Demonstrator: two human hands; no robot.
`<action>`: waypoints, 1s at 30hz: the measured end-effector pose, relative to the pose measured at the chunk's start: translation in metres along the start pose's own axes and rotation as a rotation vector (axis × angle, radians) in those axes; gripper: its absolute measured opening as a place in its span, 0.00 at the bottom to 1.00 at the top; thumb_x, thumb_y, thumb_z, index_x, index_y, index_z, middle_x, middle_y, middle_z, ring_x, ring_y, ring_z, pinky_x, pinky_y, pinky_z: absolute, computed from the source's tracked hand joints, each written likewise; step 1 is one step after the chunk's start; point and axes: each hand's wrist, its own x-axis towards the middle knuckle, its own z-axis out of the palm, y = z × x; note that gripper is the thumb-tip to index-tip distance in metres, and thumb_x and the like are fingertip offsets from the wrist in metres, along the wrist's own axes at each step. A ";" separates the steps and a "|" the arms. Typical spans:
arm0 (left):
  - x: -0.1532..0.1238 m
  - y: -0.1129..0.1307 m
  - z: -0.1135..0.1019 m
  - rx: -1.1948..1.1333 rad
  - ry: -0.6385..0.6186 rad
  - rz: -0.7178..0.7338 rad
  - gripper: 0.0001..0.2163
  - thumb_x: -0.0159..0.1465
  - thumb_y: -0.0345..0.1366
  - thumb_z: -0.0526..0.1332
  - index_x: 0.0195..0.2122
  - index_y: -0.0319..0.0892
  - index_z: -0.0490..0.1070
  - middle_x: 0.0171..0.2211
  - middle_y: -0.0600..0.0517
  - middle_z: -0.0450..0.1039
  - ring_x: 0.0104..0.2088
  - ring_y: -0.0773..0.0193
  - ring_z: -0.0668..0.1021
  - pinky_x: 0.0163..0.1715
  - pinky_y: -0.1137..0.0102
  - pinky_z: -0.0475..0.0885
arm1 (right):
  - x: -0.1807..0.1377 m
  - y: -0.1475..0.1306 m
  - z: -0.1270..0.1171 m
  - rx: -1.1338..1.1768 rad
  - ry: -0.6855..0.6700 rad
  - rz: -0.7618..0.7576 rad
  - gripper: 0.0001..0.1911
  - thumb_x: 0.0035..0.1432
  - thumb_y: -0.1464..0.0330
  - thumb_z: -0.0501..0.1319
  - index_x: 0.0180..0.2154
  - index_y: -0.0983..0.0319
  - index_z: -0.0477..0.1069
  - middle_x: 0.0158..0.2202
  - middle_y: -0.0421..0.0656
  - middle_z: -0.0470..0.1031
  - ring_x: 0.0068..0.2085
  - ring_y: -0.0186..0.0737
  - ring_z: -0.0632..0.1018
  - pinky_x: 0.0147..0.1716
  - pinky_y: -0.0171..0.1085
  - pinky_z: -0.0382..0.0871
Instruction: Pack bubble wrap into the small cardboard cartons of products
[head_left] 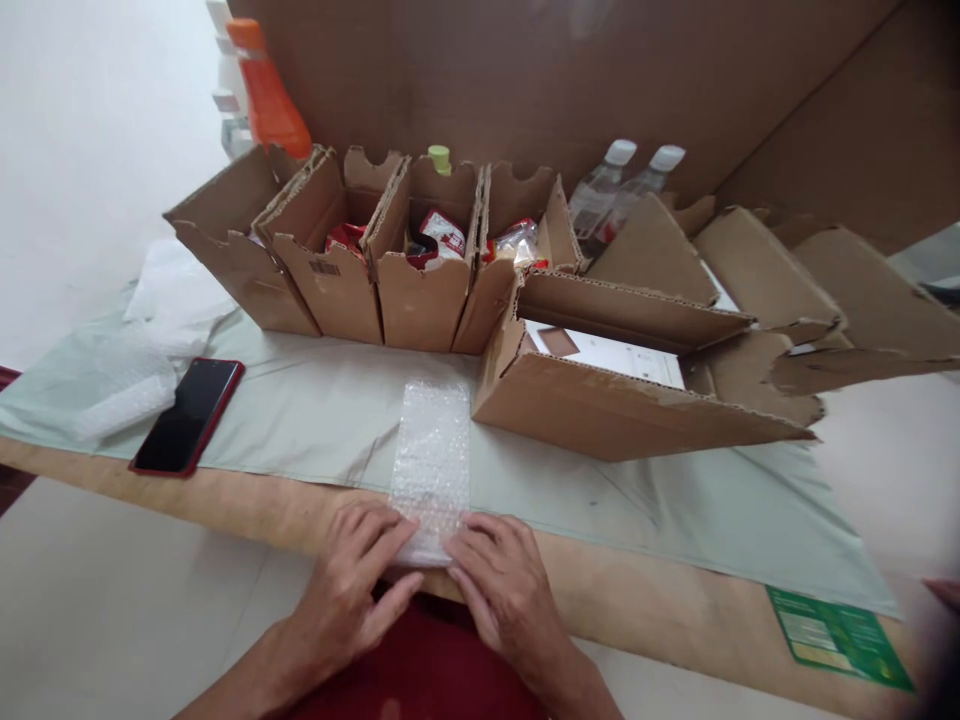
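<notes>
A narrow strip of bubble wrap [433, 450] runs lengthwise away from me over the table's near edge, and its near end looks doubled over in layers. My left hand [356, 570] holds the left side of that end, fingers on top and thumb below the near edge. On the opposite side my right hand [506, 575] grips the strip in a similar way, fingers curled over it and thumb low. Whether anything lies inside the folded end, I cannot tell.
Cardboard bins [420, 300] with packaged snacks line the back; a longer cardboard box [637, 425] holds white boxes. Left lie a phone [187, 420] and loose bubble wrap [131, 385]. Behind stand an orange bottle [274, 100] and clear bottles [596, 195]. A green packet [840, 635] lies right.
</notes>
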 end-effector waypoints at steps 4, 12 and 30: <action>-0.005 0.000 -0.003 -0.096 -0.067 -0.011 0.17 0.69 0.25 0.56 0.58 0.42 0.68 0.39 0.48 0.79 0.39 0.57 0.78 0.45 0.61 0.72 | -0.001 -0.004 -0.006 0.060 -0.014 0.046 0.11 0.66 0.74 0.59 0.48 0.59 0.73 0.39 0.43 0.82 0.44 0.45 0.77 0.47 0.46 0.70; 0.015 -0.013 0.005 0.000 -0.039 -0.061 0.14 0.70 0.30 0.58 0.57 0.40 0.69 0.43 0.44 0.76 0.43 0.54 0.77 0.43 0.60 0.75 | -0.001 0.001 0.000 -0.126 0.001 -0.029 0.13 0.65 0.76 0.59 0.50 0.60 0.73 0.49 0.48 0.79 0.50 0.49 0.75 0.51 0.49 0.67; 0.006 -0.008 -0.001 -0.084 -0.036 0.066 0.17 0.68 0.27 0.60 0.58 0.39 0.69 0.49 0.42 0.75 0.52 0.52 0.74 0.57 0.57 0.68 | 0.005 0.007 0.003 0.075 -0.017 0.034 0.13 0.69 0.74 0.56 0.54 0.61 0.68 0.43 0.44 0.80 0.42 0.44 0.76 0.47 0.46 0.66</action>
